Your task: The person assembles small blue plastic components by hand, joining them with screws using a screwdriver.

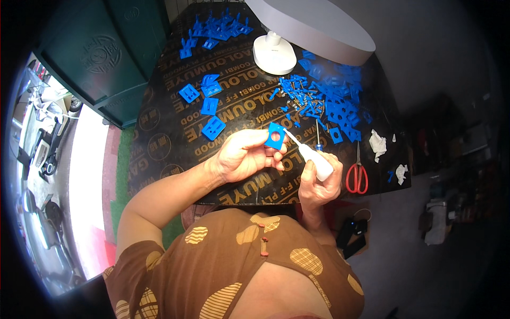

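Observation:
My left hand [241, 154] pinches a flat blue plastic plate [273, 139] with a round hole, held up above the near part of the table. My right hand [321, 186] is wrapped round a white squeeze bottle [316, 161] with a long thin nozzle. The nozzle tip meets the plate's right edge, or nearly so; I cannot tell if it touches. Just beyond the bottle lies a screwdriver [319, 143] with a blue handle. Scissors [357, 177] with red handles rest to the right of my right hand. Another holed blue plate [335, 135] lies past the screwdriver.
A dark printed plywood table [175, 117] carries loose blue plates [213, 128] at left and assembled blue pieces [218, 27] far left. Small blue parts with metal pins [303, 95] and blue plates [340, 109] are heaped right. A white lamp [273, 53] overhangs the far side. Crumpled tissue [377, 145] lies right.

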Tool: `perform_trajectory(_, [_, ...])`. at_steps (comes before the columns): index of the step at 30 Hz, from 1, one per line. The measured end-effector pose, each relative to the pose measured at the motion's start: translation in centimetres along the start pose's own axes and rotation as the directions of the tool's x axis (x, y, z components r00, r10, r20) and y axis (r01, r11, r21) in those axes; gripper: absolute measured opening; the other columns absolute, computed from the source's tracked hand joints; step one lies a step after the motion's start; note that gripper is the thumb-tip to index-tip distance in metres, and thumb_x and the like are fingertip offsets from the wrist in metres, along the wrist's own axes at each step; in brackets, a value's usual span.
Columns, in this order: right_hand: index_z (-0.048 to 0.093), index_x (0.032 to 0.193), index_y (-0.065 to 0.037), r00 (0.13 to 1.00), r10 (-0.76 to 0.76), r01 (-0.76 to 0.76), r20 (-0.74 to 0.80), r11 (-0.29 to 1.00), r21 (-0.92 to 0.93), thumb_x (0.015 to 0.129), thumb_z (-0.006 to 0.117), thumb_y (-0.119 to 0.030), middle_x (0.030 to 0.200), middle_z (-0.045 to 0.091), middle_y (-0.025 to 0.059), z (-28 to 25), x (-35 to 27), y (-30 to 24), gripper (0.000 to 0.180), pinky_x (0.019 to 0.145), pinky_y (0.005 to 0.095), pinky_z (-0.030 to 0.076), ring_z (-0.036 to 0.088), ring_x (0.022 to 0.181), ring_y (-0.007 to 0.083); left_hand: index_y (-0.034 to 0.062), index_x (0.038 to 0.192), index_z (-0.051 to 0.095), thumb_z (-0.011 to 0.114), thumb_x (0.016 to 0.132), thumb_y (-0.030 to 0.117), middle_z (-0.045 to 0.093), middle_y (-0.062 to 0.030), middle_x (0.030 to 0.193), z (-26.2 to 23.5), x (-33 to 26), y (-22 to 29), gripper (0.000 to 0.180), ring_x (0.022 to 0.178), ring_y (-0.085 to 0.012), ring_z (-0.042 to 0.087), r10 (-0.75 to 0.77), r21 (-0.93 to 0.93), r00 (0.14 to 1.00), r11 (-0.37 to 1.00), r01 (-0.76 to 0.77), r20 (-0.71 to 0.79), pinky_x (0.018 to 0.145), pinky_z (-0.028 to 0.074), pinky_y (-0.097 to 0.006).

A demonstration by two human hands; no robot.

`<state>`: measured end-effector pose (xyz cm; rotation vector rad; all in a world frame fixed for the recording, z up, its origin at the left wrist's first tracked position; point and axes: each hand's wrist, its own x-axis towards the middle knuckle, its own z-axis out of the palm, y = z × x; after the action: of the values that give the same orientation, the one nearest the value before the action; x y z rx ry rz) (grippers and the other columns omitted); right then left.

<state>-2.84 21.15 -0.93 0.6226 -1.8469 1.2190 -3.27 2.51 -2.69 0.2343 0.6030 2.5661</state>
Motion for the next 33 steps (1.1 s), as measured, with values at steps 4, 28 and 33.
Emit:
perform_trajectory(4, [0.056, 0.095, 0.003, 1.0, 0.004, -0.004, 0.011, 1.0, -0.001, 0.072, 0.068, 0.004, 0.082, 0.063, 0.0131, 0.1, 0.0, -0.2, 0.026, 0.059, 0.0345, 0.049, 0.059, 0.063, 0.0257, -0.0082, 0.124, 0.048, 0.053, 0.096, 0.03, 0.061, -0.0149, 0.104, 0.1, -0.1, 0.1, 0.048, 0.089, -0.0222, 0.059, -0.006, -0.014, 1.0, 1.0, 0.007, 0.018, 0.085, 0.049, -0.043])
perform_trajectory(28, [0.057, 0.098, 0.002, 0.889, 0.456, -0.407, -0.041, 0.828, 0.386, 0.09, 0.058, -0.011, 0.08, 0.058, 0.0051, 0.7, -0.8, 0.3, 0.015, 0.057, 0.02, 0.039, 0.048, 0.065, 0.0061, -0.0066, 0.122, 0.048, 0.054, 0.094, 0.029, 0.06, -0.0151, 0.106, 0.1, 0.0, 0.0, 0.046, 0.09, -0.023, 0.058, -0.004, -0.112, 1.0, 0.994, 0.007, 0.03, 0.088, 0.045, -0.044])
perform_trajectory(33, [0.058, 0.098, 0.001, 0.815, 0.576, -0.472, 0.058, 0.602, 0.644, 0.092, 0.058, -0.015, 0.079, 0.057, 0.0045, 0.9, -0.2, 0.2, 0.017, 0.052, 0.0196, 0.035, 0.044, 0.061, 0.004, -0.0067, 0.123, 0.048, 0.055, 0.094, 0.029, 0.06, -0.0148, 0.106, 0.4, 0.0, 0.1, 0.047, 0.089, -0.0224, 0.058, -0.006, -0.122, 1.0, 0.993, 0.009, 0.026, 0.088, 0.045, -0.044])
